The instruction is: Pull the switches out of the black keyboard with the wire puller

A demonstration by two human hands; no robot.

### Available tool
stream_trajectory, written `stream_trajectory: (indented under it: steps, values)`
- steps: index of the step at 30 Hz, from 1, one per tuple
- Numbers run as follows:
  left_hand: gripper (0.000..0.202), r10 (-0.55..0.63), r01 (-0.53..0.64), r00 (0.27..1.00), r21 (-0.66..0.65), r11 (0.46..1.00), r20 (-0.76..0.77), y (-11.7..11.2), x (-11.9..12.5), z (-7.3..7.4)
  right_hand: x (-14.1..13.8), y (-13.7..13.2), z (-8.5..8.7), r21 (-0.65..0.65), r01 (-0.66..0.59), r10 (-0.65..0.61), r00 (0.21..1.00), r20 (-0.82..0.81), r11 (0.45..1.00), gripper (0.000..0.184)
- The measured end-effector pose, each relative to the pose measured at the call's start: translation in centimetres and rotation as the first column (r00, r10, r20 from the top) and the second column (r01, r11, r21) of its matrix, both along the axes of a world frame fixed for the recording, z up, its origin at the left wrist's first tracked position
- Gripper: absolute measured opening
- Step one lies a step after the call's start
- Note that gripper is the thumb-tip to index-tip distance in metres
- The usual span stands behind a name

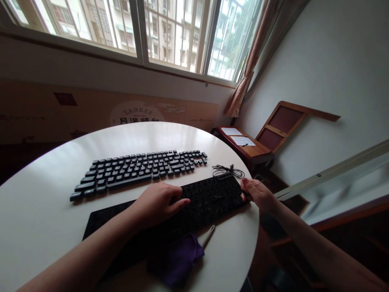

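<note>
A black keyboard (206, 198) stripped of its keycaps lies aslant on the white round table (54, 174). My left hand (159, 202) is closed over its middle, with fingers curled at the far edge and the thumb along the top; the fingertips are partly hidden. At the keyboard's right end, my right hand (258, 194) pinches a small tool with a thin wire loop, which looks like a keycap puller (259, 178). Beyond the keyboard, dark loose keycaps (136, 170) are set out in keyboard order. A coiled black cable (229, 170) sits behind the right end.
A crumpled purple cloth (178, 259) lies near me, beside a pale handle (209, 236) with a hole in its end. Past the table's right edge, a wooden chair (258, 146) holds papers (243, 140) and a pen. Barred windows (173, 36) span the back wall.
</note>
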State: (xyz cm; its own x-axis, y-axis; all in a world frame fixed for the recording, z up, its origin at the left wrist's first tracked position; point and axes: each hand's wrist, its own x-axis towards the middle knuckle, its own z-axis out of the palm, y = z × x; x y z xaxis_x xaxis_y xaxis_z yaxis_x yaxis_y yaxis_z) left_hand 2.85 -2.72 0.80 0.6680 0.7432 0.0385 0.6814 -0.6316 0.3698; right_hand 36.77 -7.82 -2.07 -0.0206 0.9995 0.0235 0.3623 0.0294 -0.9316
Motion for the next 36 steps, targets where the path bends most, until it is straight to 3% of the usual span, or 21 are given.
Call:
stream_trajectory:
  steps: [5,8,12,19,29,36]
  values:
    - [0.044,-0.013,0.012,1.000,0.010,1.000,0.007,0.1,0.0,-0.1,0.7,-1.4,-1.7,0.196,-0.030,-0.009,0.981,0.193,0.980,0.060]
    - [0.044,-0.022,0.021,1.000,0.022,1.000,0.019,0.2,-0.1,-0.2,0.7,-1.5,-2.3,0.177,0.082,-0.081,0.997,-0.011,0.981,0.059]
    - [0.045,-0.025,0.025,0.999,0.017,1.000,0.023,0.1,-0.1,-0.1,0.4,-1.1,-2.7,0.123,0.190,-0.150,0.948,-0.281,0.974,0.058]
    - [0.044,-0.018,0.017,1.000,0.024,1.000,0.010,-0.1,0.0,0.1,0.3,-1.2,-3.3,0.170,0.250,-0.167,0.904,-0.394,0.953,0.058]
    - [0.044,-0.023,0.023,1.000,0.047,0.999,0.005,0.0,-0.1,-0.4,-0.3,-1.2,-0.8,0.072,0.375,-0.294,0.819,-0.493,0.924,0.058]
    - [0.043,-0.036,0.035,0.999,0.075,0.997,0.001,0.0,-0.1,-0.5,-1.6,-0.4,1.0,0.210,0.244,-0.122,0.875,-0.468,0.947,0.059]
